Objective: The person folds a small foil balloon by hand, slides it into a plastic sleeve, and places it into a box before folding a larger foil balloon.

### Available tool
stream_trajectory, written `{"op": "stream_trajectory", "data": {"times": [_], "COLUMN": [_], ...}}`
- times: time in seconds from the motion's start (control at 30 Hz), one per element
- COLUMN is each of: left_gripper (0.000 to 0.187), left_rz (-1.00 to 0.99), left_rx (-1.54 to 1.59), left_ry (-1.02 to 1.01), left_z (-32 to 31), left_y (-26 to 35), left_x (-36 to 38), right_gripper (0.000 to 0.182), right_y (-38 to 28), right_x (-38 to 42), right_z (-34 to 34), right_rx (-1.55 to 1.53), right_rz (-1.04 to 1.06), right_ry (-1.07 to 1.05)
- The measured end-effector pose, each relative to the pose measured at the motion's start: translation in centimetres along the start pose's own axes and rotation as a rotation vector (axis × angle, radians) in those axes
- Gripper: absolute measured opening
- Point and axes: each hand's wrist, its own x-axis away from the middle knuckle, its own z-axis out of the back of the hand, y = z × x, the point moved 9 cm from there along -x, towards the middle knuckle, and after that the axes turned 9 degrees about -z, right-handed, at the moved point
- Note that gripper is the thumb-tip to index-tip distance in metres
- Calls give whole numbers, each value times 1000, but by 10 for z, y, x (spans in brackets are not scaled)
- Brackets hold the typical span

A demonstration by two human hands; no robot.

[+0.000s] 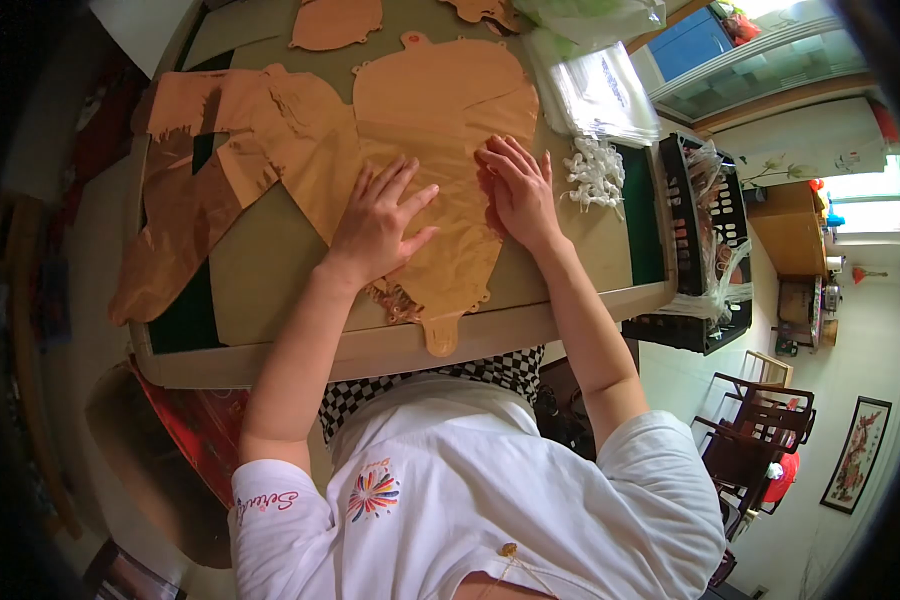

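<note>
A flat, uninflated copper-coloured foil balloon [440,90] lies on the table, with small tabs along its edge and a longer tail near the front edge. My left hand [382,222] rests on its middle, fingers spread and holding nothing. On its right edge lies my right hand [522,195], palm down, fingers extended and slightly bent. The foil under that palm is hidden. To the left, more creased copper foil [310,130] stretches out in long pieces.
Clear plastic bags [590,85] and a bundle of white ties [595,175] lie on the right of the table [270,285]. A black crate [685,220] with plastic-wrapped items stands beyond its right edge. Another copper foil piece [337,22] lies at the back.
</note>
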Motion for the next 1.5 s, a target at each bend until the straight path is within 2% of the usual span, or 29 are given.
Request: {"op": "stream_trajectory", "data": {"times": [0.13,0.27,0.37,0.4,0.5,0.57,0.6,0.7,0.73,0.83,0.93,1.03,1.07,1.17,1.2,1.3,1.37,1.47,1.5], "left_gripper": [45,43,43,43,44,44,44,43,43,44,45,45,45,45,45,45,45,44,44], "left_rz": [-19,-8,-14,-15,-16,-14,-15,-16,-15,-14,-18,-16,-18,-19,-16,-14,-16,-12,-8], "left_rx": [-12,-27,-6,5,9,-2,-6,4,3,-12,-12,-42,-30,-2,6,5,-5,-11,-7], "left_ry": [2,-28,14,20,20,31,38,29,23,20,14,0,2,18,22,16,10,10,12], "left_z": [1,0,-1,-2,-1,1,0,-3,-2,-2,-1,-2,-1,1,0,-2,-1,-1,0], "left_y": [0,-1,0,-1,0,-1,-1,1,0,1,1,1,1,0,0,0,1,2,1], "left_x": [-1,-1,0,1,1,1,1,2,1,1,2,2,2,0,1,1,-1,-1,-1], "right_gripper": [35,38,40,32,33,38,38,37,32,28,26,28,29,31,40,52,51,43,43], "right_y": [-27,-55,-39,-39,12,22,32,36,30,41,15,24,36,-1,7,3,-3,-35,-38], "right_x": [-12,-28,-63,-72,-91,-78,-68,-49,-52,-47,-42,-39,-37,-5,-2,12,10,8,9], "right_z": [-3,-37,-48,-38,-25,8,13,7,8,-3,-13,1,4,10,-6,-25,-33,-13,-15], "right_rx": [2,71,128,127,17,162,126,236,132,-62,-1127,-1049,-475,72,-8,234,194,13,36], "right_rz": [107,183,159,159,-166,-262,-348,-436,-267,-566,-739,-594,-320,76,17,60,36,105,126], "right_ry": [26,-180,-93,-50,-77,-2,-73,-389,-271,-397,-464,-191,-33,142,-44,-189,-213,-65,-88]}}
